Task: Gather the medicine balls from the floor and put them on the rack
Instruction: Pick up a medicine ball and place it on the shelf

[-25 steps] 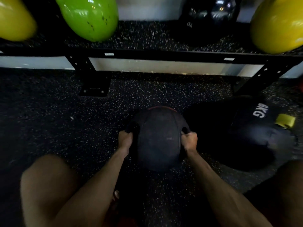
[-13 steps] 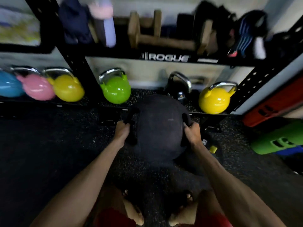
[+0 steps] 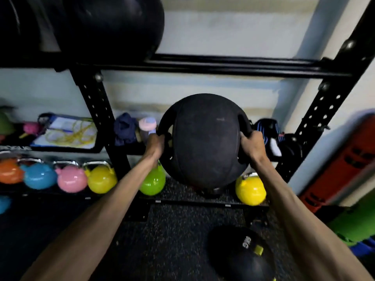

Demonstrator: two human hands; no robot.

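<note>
I hold a black medicine ball with two side handles (image 3: 205, 140) up in front of the black rack (image 3: 233, 66). My left hand (image 3: 156, 144) grips its left handle and my right hand (image 3: 251, 145) grips its right handle. The ball hangs in the air below the rack's upper rails. A second black medicine ball with white weight lettering and a yellow tag (image 3: 241, 254) lies on the floor at the lower right. Another large black ball (image 3: 113, 25) sits on the upper rails at the top left.
Coloured kettlebells (image 3: 71, 179) line the bottom shelf, with a yellow one (image 3: 250, 190) at the right. A middle shelf holds a clipboard (image 3: 67, 132) and small items. Red (image 3: 345, 165) and green (image 3: 357, 224) pads lean at the right. The floor is dark speckled rubber.
I have lifted the handled ball from the floor to chest height in front of the rack, and my view has tilted up to show the upper rails.
</note>
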